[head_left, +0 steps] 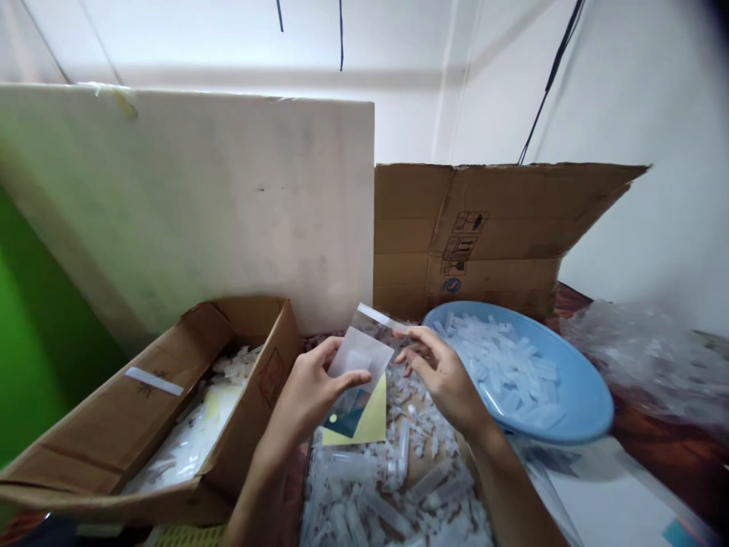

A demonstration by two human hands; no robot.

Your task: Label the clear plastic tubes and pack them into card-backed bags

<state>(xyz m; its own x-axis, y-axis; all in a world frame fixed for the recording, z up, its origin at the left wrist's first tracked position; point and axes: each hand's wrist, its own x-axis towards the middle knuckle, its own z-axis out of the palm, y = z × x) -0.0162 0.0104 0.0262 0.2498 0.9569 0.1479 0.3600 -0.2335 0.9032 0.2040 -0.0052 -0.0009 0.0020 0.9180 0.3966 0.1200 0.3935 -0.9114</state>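
A clear plastic bag (379, 323) with a white strip along its top edge is held up in front of me, tilted. Inside or against it are a whitish sheet and a dark teal card (346, 419). My left hand (316, 384) grips it from the left, thumb across the front. At the bag's upper right edge, my right hand (436, 372) has curled fingers pinching near the strip. A yellow paper (373, 422) shows behind the card; whether it is held or lies below, I cannot tell. Beneath are many small translucent plastic pieces (370, 501).
On the left stands an open cardboard box (68, 456) holding filled plastic bags. A blue basin (592, 380) of translucent pieces sits at right, beside crumpled clear plastic (654, 357). A white board (228, 213) and a cardboard panel (501, 228) stand upright behind.
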